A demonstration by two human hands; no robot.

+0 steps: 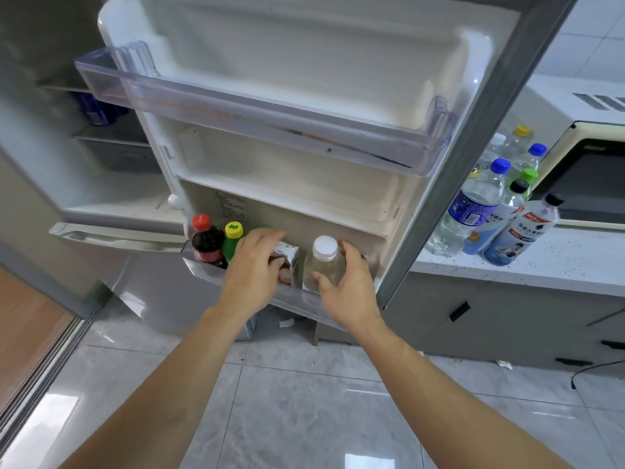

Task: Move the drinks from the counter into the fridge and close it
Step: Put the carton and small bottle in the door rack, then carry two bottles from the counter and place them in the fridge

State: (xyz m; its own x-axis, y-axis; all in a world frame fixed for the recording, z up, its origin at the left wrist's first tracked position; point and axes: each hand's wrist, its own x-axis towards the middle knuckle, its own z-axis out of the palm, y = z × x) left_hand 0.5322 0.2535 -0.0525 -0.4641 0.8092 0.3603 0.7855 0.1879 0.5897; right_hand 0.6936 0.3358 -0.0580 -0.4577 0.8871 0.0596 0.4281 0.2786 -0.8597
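The fridge door (338, 79) stands wide open in front of me. In its lowest door shelf (297, 299) stand a dark cola bottle with a red cap (207, 240) and a green bottle with a yellow cap (232, 240). My left hand (255, 265) is closed around a small drink carton (287, 262) in that shelf. My right hand (348, 279) grips a clear bottle with a white cap (323, 262) beside the carton. Several more bottles (490, 201) stand on the counter (558, 262) to the right.
A microwave (588, 170) sits on the counter behind the bottles. A clear upper door shelf (257, 113) juts out above my hands. The fridge interior (101, 137) with a blue can is at left. Grey cabinets (507, 316) and tiled floor lie below.
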